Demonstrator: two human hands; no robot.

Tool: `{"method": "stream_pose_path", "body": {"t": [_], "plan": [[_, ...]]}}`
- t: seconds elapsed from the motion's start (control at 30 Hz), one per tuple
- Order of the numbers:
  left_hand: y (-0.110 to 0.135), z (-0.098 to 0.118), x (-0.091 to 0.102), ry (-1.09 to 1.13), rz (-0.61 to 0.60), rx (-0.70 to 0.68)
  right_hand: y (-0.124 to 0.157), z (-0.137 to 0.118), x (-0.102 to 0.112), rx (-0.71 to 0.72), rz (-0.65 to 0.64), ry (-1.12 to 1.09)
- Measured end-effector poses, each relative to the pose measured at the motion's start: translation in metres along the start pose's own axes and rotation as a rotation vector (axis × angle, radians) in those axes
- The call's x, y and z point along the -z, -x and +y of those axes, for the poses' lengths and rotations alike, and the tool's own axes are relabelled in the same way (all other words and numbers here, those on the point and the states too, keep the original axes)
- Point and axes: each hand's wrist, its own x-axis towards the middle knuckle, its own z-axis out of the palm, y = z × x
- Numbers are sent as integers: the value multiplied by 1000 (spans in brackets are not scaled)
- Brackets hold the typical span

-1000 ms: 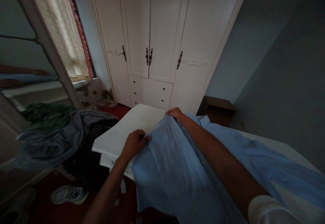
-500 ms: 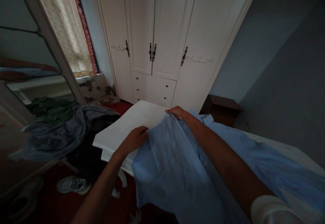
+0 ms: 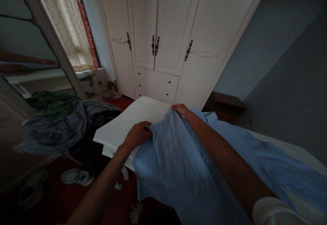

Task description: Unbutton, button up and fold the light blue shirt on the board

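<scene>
A light blue button-up shirt [image 3: 184, 163] lies across the white table [image 3: 130, 116], its near part hanging over the front edge. My left hand [image 3: 139, 134] pinches the cloth at its left edge, fingers curled round it. Farther back, my right hand [image 3: 181, 110] grips the far edge of the same cloth between thumb and fingers. Between both hands the fabric is drawn fairly straight, with soft creases. The collar and a long sleeve stretch away to the right along the table, partly behind my right forearm.
A white wardrobe [image 3: 163, 31] stands behind the table. On the left are a heap of grey and green clothes [image 3: 68, 119] and a mirror [image 3: 30, 48]. Shoes [image 3: 78, 176] lie on the red floor [image 3: 102, 197]. A brown cabinet [image 3: 227, 102] stands at the back right.
The cloth between my hands is lifted slightly and pulled tauter, its left corner now raised in my left hand. My view has tilted down a little.
</scene>
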Motion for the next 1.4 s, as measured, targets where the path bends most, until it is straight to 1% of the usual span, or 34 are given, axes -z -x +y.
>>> {"method": "stream_pose_path", "body": {"t": [0.07,0.1,0.27,0.33,0.4,0.5,0.6,0.67,0.8,0.9,1.07,1.13,1.27,1.33,1.4], "plan": [[0,5,-7,-134,96,66,1,0,0,7,-1,1],[1,6,-9,-173,123,90,2,0,0,12,2,3],[4,9,-11,-165,244,158,1,3,0,42,46,34],[4,9,-13,-213,288,179,0,6,0,59,79,50],[5,9,-17,-288,323,171,-2,8,1,76,121,71],[5,9,-21,-340,346,116,-6,11,0,97,187,109],[6,5,-22,-340,318,36,-9,14,-1,110,238,149],[6,1,-21,-354,287,-46,-10,14,-3,110,261,179],[5,-5,-22,-384,207,-261,-11,11,-1,98,272,232],[4,-7,-24,-367,138,-354,-5,3,2,78,225,249],[3,-10,-19,-380,94,-382,19,-17,10,-10,51,218],[2,-13,-16,-356,84,-396,33,-25,18,-77,-37,211],[-1,-17,-13,-249,62,-373,70,-32,41,-218,-269,268],[-2,-17,-13,-207,59,-350,94,-30,54,-236,-307,327],[-2,-17,-13,-180,81,-321,124,-26,67,-217,-299,405]]}}
